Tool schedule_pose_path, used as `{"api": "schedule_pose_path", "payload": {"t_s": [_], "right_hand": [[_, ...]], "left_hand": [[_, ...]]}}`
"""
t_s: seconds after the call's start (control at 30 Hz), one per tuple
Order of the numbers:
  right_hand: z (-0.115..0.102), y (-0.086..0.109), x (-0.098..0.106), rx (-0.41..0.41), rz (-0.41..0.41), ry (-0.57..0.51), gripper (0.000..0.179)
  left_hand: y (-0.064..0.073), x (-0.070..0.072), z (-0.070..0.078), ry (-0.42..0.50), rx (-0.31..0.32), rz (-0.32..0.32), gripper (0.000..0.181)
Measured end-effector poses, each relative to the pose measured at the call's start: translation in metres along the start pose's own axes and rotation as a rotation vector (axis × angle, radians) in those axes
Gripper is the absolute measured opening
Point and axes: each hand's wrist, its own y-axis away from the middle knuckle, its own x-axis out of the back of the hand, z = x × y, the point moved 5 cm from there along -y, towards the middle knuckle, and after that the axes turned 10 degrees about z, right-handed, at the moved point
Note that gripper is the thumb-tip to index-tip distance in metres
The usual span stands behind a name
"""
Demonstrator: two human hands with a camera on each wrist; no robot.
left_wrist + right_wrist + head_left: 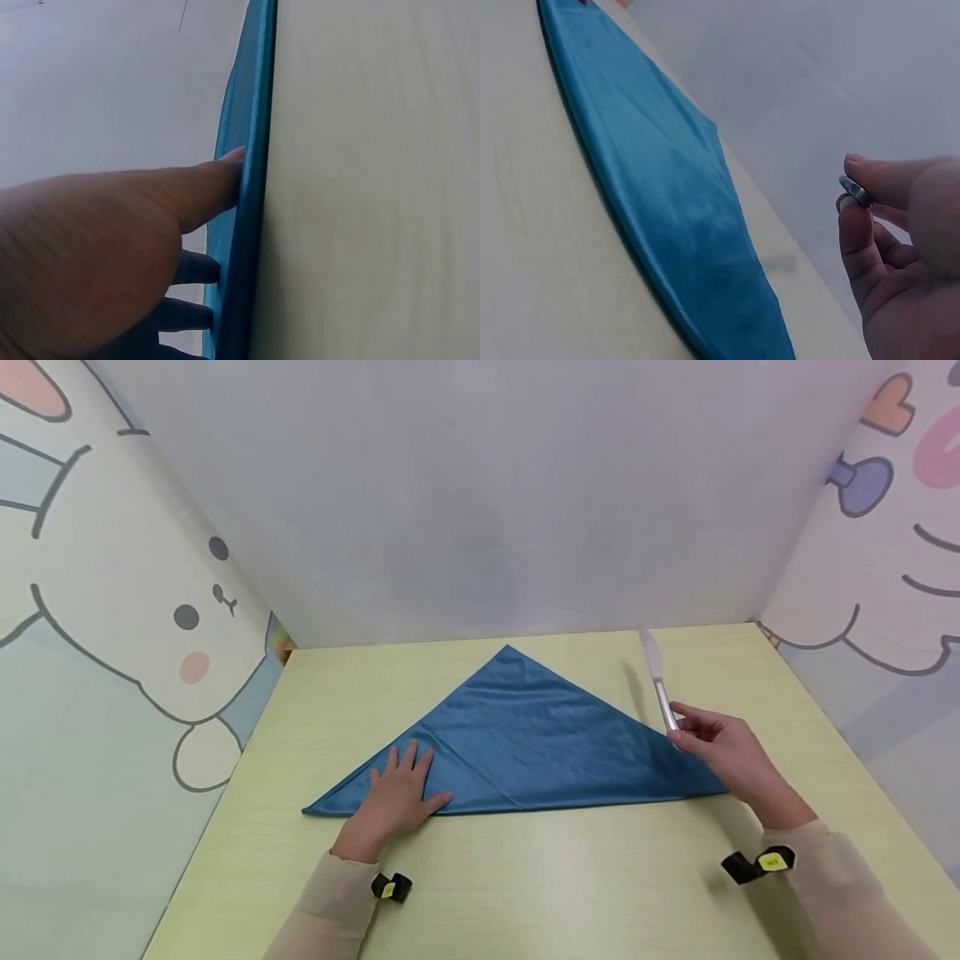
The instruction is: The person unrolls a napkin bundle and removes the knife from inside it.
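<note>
A blue satiny cloth (pixel 525 735) lies folded in a triangle, its peak toward the back wall and its long folded edge toward the person. The left hand (pixel 397 793) rests on its left part with fingers spread; in the left wrist view the thumb (pixel 217 184) lies at the folded edge of the cloth (pixel 244 285). Above the cloth's right corner, the right hand (pixel 723 747) pinches a silver table knife (pixel 660 685) by its handle, blade pointing up and away. The right wrist view shows the knife's handle end (pixel 855 191) between thumb and fingers.
The cloth lies on a pale wood-grain table (pixel 495 885). A plain grey-white wall (pixel 480 502) rises at the table's back edge. Side panels with cartoon drawings (pixel 135 585) flank it left and right.
</note>
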Motion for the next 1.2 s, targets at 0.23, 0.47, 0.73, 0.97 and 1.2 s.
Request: {"api": "schedule_pose_path", "payload": {"t_s": [0.23,0.47,0.73,0.97,1.2], "right_hand": [[0.011,-0.016,0.021,-0.003,0.028,0.000,0.062],[0.030,-0.029,0.033,-0.039,0.053,0.045,0.065],[0.045,-0.037,0.030,-0.068,0.036,0.083,0.065],[0.056,-0.041,0.027,-0.071,0.017,0.220,0.065],[0.060,-0.045,0.021,-0.030,-0.015,0.327,0.064]], "left_hand": [[0.000,0.000,0.001,0.000,-0.006,0.001,0.083],[-0.001,0.000,0.001,-0.012,-0.010,-0.002,0.084],[-0.002,-0.001,0.001,-0.013,-0.012,0.003,0.083],[-0.002,-0.001,0.002,-0.005,-0.008,0.006,0.083],[-0.002,-0.001,0.001,-0.003,-0.001,0.007,0.082]]}}
